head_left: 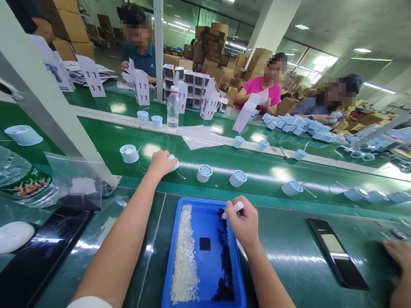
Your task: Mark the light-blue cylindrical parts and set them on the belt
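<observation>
Far left on the green bench [289, 251], a white oval computer mouse [10, 237] rests on a black pad [36, 260], with a clear zip bag [74, 181] beyond it. On the green conveyor belt [264, 198], a round white plastic cup [129, 153] stands just left of my left grip [161, 165]. That grip is closed over a small white plastic piece [173, 163] at the belt, most of it hidden by my fingers, with a thin thread [180, 174] trailing from it. It looks light and stiff, so a fingertip hold on its exposed edge should do.

Below sits a blue plastic tray [207, 201], holding a strip of pale granules [185, 256], a black square [205, 244] and a band of dark granules [226, 262]. Above the tray, my right grip [242, 222] pinches a white plastic stick [233, 210]. It looks smooth and slight, likely to slip or roll, so I'd keep a firm pinch on it.

Two slotted white cups [205, 173] stand on the belt ahead. Further right lie a black phone [338, 253] and another person's hand [402, 264].
</observation>
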### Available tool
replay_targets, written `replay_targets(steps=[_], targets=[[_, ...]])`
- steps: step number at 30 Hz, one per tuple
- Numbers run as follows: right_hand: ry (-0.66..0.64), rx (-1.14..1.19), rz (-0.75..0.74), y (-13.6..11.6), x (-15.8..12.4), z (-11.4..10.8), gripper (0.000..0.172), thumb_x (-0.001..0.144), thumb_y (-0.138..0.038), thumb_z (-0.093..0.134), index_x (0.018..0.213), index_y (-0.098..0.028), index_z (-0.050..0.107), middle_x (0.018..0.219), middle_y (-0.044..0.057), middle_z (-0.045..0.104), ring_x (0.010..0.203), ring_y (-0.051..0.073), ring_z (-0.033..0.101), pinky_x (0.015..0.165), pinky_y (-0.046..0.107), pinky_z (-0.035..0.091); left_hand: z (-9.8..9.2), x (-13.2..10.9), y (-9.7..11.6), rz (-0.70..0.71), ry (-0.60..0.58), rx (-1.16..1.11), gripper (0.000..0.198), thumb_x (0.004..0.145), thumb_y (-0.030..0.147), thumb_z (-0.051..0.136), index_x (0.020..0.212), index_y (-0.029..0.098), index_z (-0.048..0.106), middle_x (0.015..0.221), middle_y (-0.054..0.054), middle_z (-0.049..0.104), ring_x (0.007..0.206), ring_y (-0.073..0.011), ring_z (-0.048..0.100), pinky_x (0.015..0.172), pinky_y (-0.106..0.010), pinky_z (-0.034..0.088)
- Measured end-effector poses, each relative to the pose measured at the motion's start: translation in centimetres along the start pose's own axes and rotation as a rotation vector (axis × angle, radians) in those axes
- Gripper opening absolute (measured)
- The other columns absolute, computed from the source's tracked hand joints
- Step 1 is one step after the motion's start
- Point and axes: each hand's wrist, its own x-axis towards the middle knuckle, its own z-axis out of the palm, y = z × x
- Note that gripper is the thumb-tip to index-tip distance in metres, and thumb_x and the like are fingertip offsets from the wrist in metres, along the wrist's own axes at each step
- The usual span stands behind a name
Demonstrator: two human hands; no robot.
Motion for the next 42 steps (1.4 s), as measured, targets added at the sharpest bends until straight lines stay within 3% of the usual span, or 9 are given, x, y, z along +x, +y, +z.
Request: replay_targets(steps=[3,7,17,23,29,38,42], targets=[[-0.011,-0.013,0.023,0.3,0.0,0.1,0.027,0.081,-0.022,0.053,0.058,-0.021,0.039,0.052,-0.006,0.039,0.048,0.01,0.037,0.049,0.024,0.033,0.0,0.0,-0.1,-0.033,-0.017,-0.065,0.02,0.076,0.035,0.055,0.066,0.019,0.046,0.077,-0.006,0.054,0.075,-0.0205,0.052,0.062,-0.029,0.037],[-0.033,-0.011,0.036,0.3,-0.1,0.2,0.028,0.081,-0.023,0.053,0.058,-0.021,0.039,0.051,-0.006,0.039,0.048,0.01,0.037,0.049,0.024,0.032,0.3,0.1,-0.4,-0.07,-0.01,-0.125,0.025,0.074,0.037,0.055,0.063,0.02,0.041,0.067,-0.001,0.049,0.064,-0.0165,0.047,0.054,-0.028,0.031],[-0.145,0.193,0.106,0.7,-0.7,1.3,0.022,0.086,-0.031,0.054,0.068,-0.021,0.046,0.062,-0.003,0.049,0.052,0.012,0.047,0.054,0.026,0.039,0.3,0.0,-0.3,-0.075,0.007,-0.202,0.026,0.072,0.034,0.057,0.06,0.02,0.039,0.066,-0.001,0.049,0.062,-0.0149,0.046,0.053,-0.027,0.03],[-0.185,0.267,0.144,0.5,-0.8,1.4,0.023,0.087,-0.032,0.054,0.068,-0.021,0.046,0.054,-0.005,0.049,0.046,0.011,0.048,0.05,0.025,0.04,-0.5,-0.3,0.4,-0.079,0.04,-0.22,0.027,0.073,0.035,0.057,0.06,0.02,0.039,0.067,-0.001,0.05,0.064,-0.0156,0.047,0.054,-0.027,0.031],[-0.109,0.163,0.107,0.4,-0.7,1.4,0.024,0.087,-0.032,0.053,0.066,-0.021,0.046,0.054,-0.005,0.048,0.05,0.012,0.046,0.052,0.025,0.039,-1.0,-0.5,0.7,-0.077,0.039,-0.218,0.03,0.074,0.036,0.058,0.058,0.02,0.037,0.068,-0.002,0.051,0.064,-0.0163,0.048,0.054,-0.028,0.031],[-0.149,0.132,0.068,0.1,-0.7,1.6,0.023,0.087,-0.031,0.052,0.067,-0.021,0.046,0.057,-0.004,0.049,0.054,0.012,0.045,0.055,0.025,0.038,-1.2,-0.7,0.9,-0.065,0.045,-0.254,0.03,0.073,0.034,0.058,0.059,0.021,0.036,0.066,-0.001,0.048,0.062,-0.0158,0.046,0.053,-0.029,0.029],[-0.164,0.08,-0.015,-0.1,-0.8,1.6,0.023,0.086,-0.026,0.051,0.065,-0.021,0.043,0.058,-0.004,0.046,0.053,0.011,0.042,0.053,0.024,0.036,-1.6,-0.8,1.1,-0.062,0.054,-0.264,0.029,0.073,0.032,0.058,0.058,0.02,0.036,0.066,-0.001,0.048,0.064,-0.0156,0.046,0.054,-0.028,0.028]])
